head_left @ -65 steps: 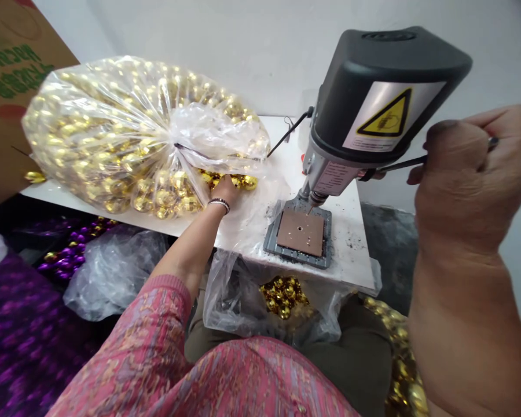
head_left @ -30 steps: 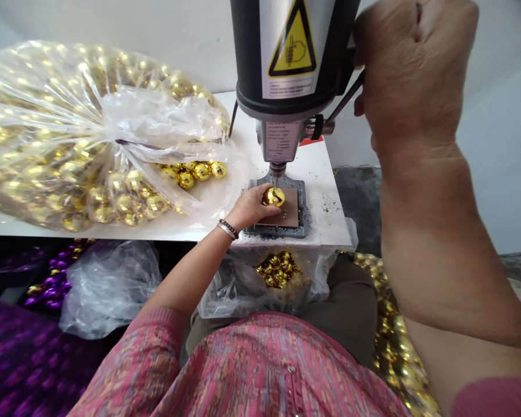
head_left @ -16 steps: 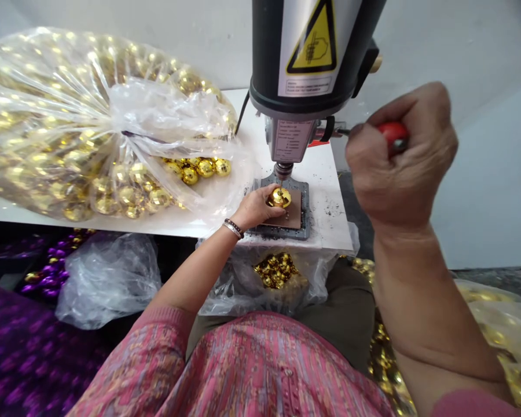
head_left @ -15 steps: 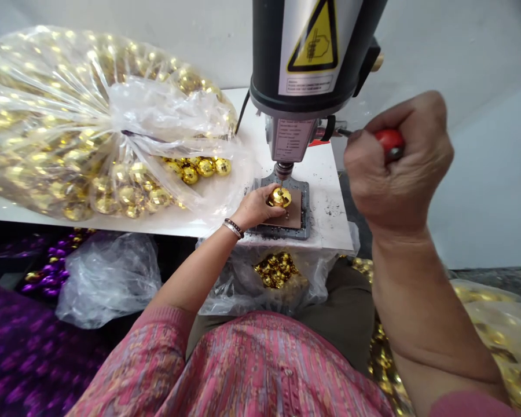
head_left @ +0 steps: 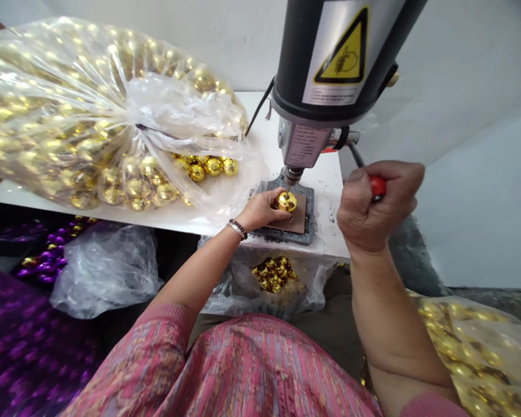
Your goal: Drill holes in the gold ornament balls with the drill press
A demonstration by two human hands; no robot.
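My left hand [head_left: 264, 208] grips a shiny gold faceted ball [head_left: 287, 201] between thumb and fingers, on a brown board [head_left: 296, 220] over the grey metal base [head_left: 310, 217]. Directly above the ball is the chuck [head_left: 293, 175] of a black and silver drill press [head_left: 325, 63], its thin bit meeting the ball's top. My right hand [head_left: 375, 202] is closed around the red knob [head_left: 377, 186] of the press's lever.
A big clear bag [head_left: 61, 116] of gold balls fills the left of the white table [head_left: 330, 231], with loose gold balls [head_left: 213, 166] at its mouth. Gold balls [head_left: 274, 274] lie in plastic below the table edge. Another bag [head_left: 473, 341] stands at lower right; purple items [head_left: 30, 347] are lower left.
My right hand has moved down with the lever's red knob. The view has shifted, so the press sits further right. My left hand still holds the ball on the board.
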